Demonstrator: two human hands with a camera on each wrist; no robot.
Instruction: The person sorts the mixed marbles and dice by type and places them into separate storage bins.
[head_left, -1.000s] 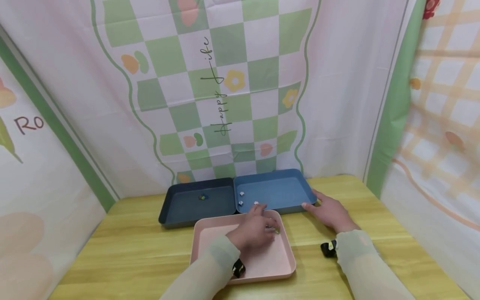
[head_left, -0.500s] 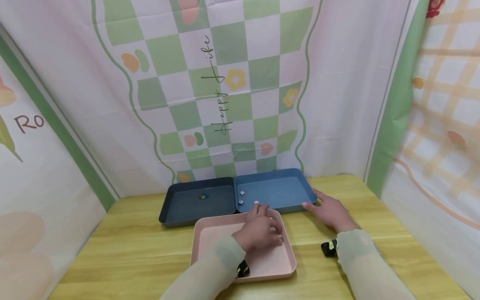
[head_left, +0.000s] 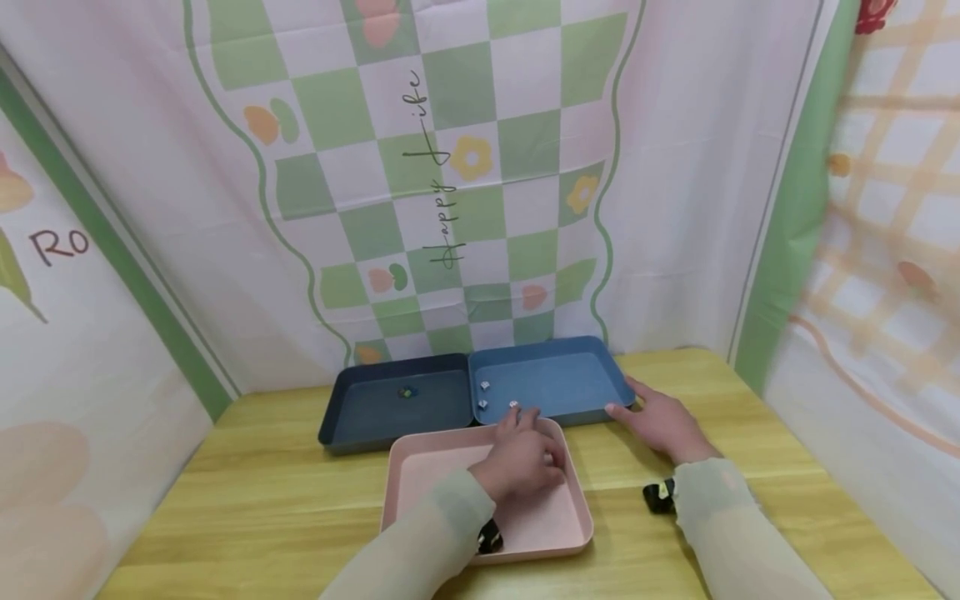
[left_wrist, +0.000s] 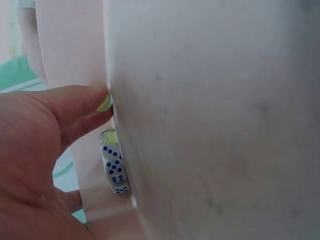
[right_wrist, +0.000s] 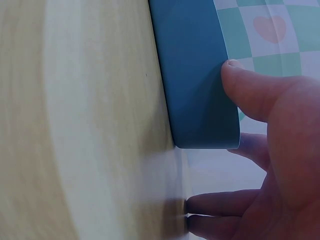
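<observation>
At the tip of the left grip (left_wrist: 40,145) sits a pinched yellow marble (left_wrist: 104,104)

long, pale cream sleeves (head_left: 738,533) end in loose, light green cuffs (head_left: 462,498), and beside them sit two small black wrist cameras (head_left: 657,498) with light marks.

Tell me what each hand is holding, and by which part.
Left hand: a yellow-and-clear marble, pinched by its sides. Right hand: the blue tray, gripped at its near right corner.

Dice (left_wrist: 114,167) in near tray (head_left: 543,529), perhaps beside marble (left_wrist: 107,136); two trays (head_left: 555,383) behind.
</observation>
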